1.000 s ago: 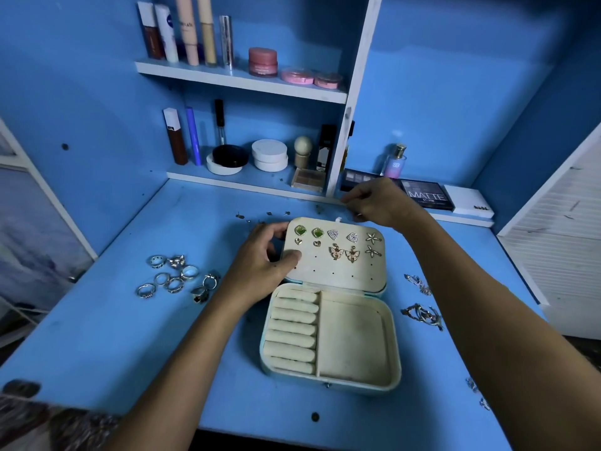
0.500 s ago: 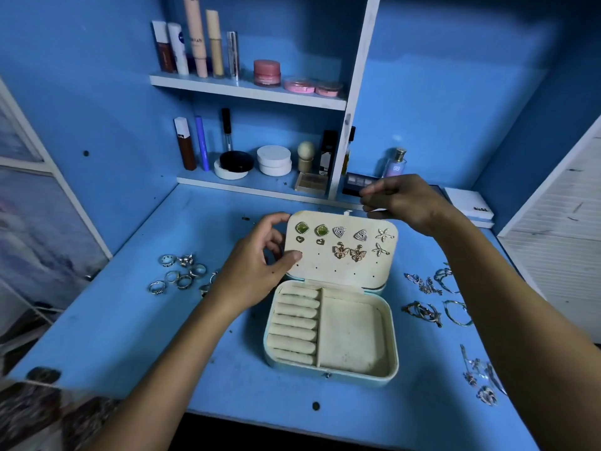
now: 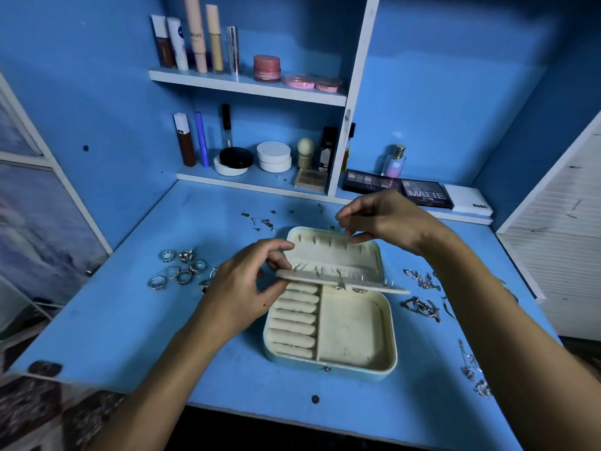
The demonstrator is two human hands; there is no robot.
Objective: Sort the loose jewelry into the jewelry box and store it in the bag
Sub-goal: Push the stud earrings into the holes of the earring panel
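The cream jewelry box (image 3: 328, 369) lies open in the middle of the blue desk, with ring rolls on the left and a bare compartment on the right. My left hand (image 3: 247, 288) pinches the left end of the earring panel (image 3: 325, 277), which is tipped forward and nearly flat over the box. Earring posts stick up from the panel's back. Behind it stands the lid (image 3: 357, 252). My right hand (image 3: 390, 219) hovers over the lid's top edge, thumb and forefinger pinching a tiny earring piece too small to make out.
Several rings (image 3: 179, 268) lie on the desk to the left, and small studs (image 3: 263, 221) are scattered behind the box. Chains and bracelets (image 3: 422, 307) spread along the right side. Shelves of cosmetics (image 3: 270, 157) and eyeshadow palettes (image 3: 426, 193) line the back.
The earring panel, upright against the lid before, has been tipped forward by my left hand so its back faces up. My right hand has stayed above the lid's top edge.
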